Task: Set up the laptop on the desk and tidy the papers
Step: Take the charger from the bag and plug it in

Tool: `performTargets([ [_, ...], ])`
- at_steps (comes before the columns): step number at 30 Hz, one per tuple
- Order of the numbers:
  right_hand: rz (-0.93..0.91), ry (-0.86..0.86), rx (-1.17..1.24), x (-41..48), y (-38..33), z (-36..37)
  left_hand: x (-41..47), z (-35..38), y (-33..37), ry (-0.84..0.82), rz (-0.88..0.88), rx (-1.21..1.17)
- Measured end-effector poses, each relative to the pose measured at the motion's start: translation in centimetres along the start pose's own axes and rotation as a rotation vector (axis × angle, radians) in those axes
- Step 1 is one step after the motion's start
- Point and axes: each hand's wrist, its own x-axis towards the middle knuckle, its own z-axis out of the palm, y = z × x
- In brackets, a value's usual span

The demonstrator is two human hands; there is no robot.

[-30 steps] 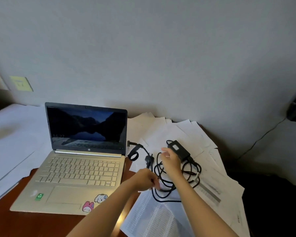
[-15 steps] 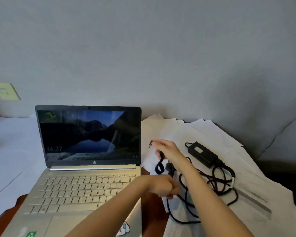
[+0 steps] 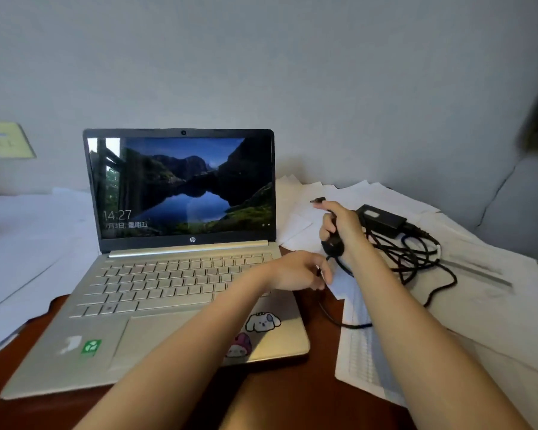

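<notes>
Open laptop (image 3: 180,259) on the bench (image 3: 292,398), screen lit with a lake scene and the time 14:27. Papers (image 3: 479,290) lie fanned and overlapping at 3 o'clock of the laptop. The right hand (image 3: 339,225), raised above the papers, is curled round the black cord (image 3: 416,256), and the plug (image 3: 318,200) projects from its thumb side toward 11 o'clock. The adapter (image 3: 382,218) rests on the papers at 3 o'clock of this hand, with tangled cord loops at its 5 o'clock. The left hand (image 3: 298,271), at 7 o'clock of the right hand, is over the laptop's right edge with fingers bent beside the cord; whether it grips the cord cannot be told.
</notes>
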Motion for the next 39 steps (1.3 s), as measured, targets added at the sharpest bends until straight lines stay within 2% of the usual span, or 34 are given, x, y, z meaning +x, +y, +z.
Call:
performTargets([
  [3,0.122,-0.033,0.094,-1.3,1.1,0.1,-1.1,0.3,-0.3,0.069,0.025,-0.009],
  [6,0.186,-0.009,0.074,-2.0,2.0,1.2,-1.5,-0.1,-1.0,0.298,0.041,0.03],
  [9,0.245,-0.001,0.1,-2.3,2.9,2.3,-1.5,-0.6,-2.0,0.559,-0.057,0.167],
  [11,0.27,-0.008,0.127,-2.2,3.6,2.6,-1.4,-0.7,-2.6,0.638,-0.167,0.186],
  [13,0.256,0.003,0.1,-1.8,4.1,2.8,-1.1,-0.6,-3.2,0.629,-0.229,0.218],
  [15,0.194,0.019,-0.027,-1.3,4.6,2.8,-0.7,-0.5,-3.8,0.609,-0.275,0.286],
  [17,0.097,0.016,-0.19,-0.8,5.3,2.7,-0.5,-0.5,-3.9,0.622,-0.283,0.252],
  [20,-0.025,-0.003,-0.374,-0.3,5.9,2.5,-0.9,-0.5,-3.2,0.686,-0.149,0.088],
  [23,-0.079,0.022,-0.482,-0.3,6.0,2.1,-1.3,-0.2,-2.0,0.785,-0.046,0.069],
  [27,0.041,0.047,-0.309,0.1,5.2,2.0,-1.2,0.7,-1.6,0.807,-0.006,0.148],
  [30,0.203,0.046,-0.089,0.4,4.3,2.1,-1.0,0.9,-2.1,0.676,0.01,0.307],
  [32,0.212,0.04,-0.065,0.5,4.0,2.1,-1.0,0.9,-2.1,0.603,0.023,0.354],
  [36,0.107,0.076,-0.364,0.6,4.4,2.4,-1.0,0.6,-2.1,0.639,-0.004,0.451],
  [39,0.014,0.081,-0.558,0.1,5.2,2.9,-1.2,0.2,-2.6,0.716,-0.134,0.514],
])
